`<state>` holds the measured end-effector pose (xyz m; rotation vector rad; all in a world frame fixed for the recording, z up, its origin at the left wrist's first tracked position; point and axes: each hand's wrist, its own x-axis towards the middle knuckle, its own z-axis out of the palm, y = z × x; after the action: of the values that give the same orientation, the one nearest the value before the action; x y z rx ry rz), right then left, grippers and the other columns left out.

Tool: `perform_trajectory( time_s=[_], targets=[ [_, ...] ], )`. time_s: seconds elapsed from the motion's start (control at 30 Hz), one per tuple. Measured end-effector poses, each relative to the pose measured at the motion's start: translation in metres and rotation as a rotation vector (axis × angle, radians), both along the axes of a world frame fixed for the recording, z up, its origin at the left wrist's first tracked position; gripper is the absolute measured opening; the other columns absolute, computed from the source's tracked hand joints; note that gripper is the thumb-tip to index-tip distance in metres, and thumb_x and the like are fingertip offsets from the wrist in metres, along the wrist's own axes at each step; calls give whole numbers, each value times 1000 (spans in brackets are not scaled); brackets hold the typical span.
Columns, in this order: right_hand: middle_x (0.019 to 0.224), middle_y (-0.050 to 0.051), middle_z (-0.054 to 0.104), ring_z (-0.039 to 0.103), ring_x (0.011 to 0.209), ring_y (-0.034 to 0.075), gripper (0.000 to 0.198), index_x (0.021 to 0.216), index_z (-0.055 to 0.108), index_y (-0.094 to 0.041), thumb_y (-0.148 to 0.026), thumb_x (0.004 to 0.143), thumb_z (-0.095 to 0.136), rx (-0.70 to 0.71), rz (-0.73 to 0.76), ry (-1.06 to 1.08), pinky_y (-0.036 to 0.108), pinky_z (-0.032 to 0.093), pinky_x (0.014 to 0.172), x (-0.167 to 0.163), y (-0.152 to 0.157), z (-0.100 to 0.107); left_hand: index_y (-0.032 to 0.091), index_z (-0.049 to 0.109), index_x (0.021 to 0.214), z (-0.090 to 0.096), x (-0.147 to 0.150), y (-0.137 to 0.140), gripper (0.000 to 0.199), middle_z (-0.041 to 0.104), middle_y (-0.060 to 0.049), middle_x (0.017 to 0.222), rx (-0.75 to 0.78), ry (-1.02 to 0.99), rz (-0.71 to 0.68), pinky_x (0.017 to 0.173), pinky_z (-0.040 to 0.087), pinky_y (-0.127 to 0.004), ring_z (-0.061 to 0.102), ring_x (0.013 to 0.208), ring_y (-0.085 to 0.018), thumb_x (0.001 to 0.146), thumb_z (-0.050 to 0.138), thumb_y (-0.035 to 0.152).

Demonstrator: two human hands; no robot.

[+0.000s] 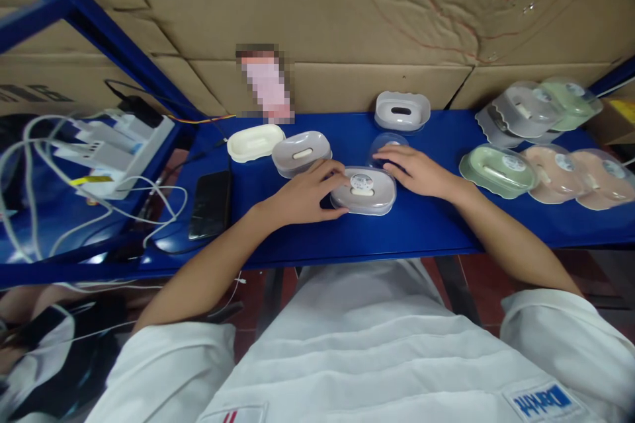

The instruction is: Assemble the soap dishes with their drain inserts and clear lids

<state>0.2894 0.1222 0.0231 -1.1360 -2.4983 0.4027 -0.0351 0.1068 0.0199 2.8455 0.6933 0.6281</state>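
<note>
Box (364, 203), gray with a clear top and a round sticker (361, 182), sits near the middle of the blue table (421, 228), between two hands. The left hand (310, 193) is at its left end. The thumb is on the near side and the other fingers reach to the far side — they stand apart, with the end of the box in the gap. I cannot tell if they squeeze it. The right hand (417, 168) is by the far right corner of the box. It is a bit bent, and its fingers are over a clear lid (380, 141) just behind the box. I cannot tell if it holds that lid or only touches it.

Just past the left hand is a gray tub (285, 153) with a small white piece (300, 154) inside. A cream tub (255, 143) is just left of that. A slotted tub (384, 114), gray too, stands on the far side by the cardboard wall (322, 0). On the right is a bunch with clear tops — a green tub (496, 175) and two pink tubs (550, 175) in the near row, and a pile of gray and green ones (528, 112) behind. On the left are a black phone (211, 205) and a white power strip (143, 145).
</note>
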Motion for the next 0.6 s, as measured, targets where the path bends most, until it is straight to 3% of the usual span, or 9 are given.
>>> perform_trajectory(
  time_s=[0.1,0.2,0.3,0.37,0.47,0.6],
  targets=[
    [168,6,51,46,157,26,47,151,63,-31,-44,114,36,-59,105,183,54,38,131,-2,-1,0,21,63,128,2,1,-4,39,62,-15,133,-17,0,-16,107,55,-50,61,124,-32,96,74,42],
    [167,5,52,46,157,27,50,158,55,-35,-51,112,45,-56,133,233,53,35,132,-2,-7,6,21,63,128,0,2,-3,38,63,-14,132,1,-16,-19,107,55,-49,63,123,-31,99,72,44],
    [173,8,42,41,160,34,84,169,38,-35,-62,97,72,-94,230,107,55,36,131,-8,-18,9,23,64,131,-3,3,-1,38,64,-14,133,9,-18,0,110,54,-50,62,127,-32,101,69,46],
    [177,10,34,36,162,39,94,170,38,-33,-58,90,81,-78,235,3,58,37,130,-15,-26,7,24,64,133,-5,3,1,39,64,-14,136,-10,-8,18,112,53,-51,61,130,-32,102,68,48],
    [177,12,35,36,161,39,80,165,46,-31,-48,94,78,-16,210,-83,61,36,130,-21,-32,8,25,63,139,-4,2,4,46,64,-15,140,-37,-11,32,115,51,-54,61,133,-33,101,69,50],
    [174,8,39,39,159,38,73,160,50,-33,-54,94,74,42,120,-79,60,37,129,-8,-30,27,25,57,148,2,-1,6,54,60,-18,147,-20,-50,95,119,47,-55,58,139,-35,102,66,52]
  ],
)
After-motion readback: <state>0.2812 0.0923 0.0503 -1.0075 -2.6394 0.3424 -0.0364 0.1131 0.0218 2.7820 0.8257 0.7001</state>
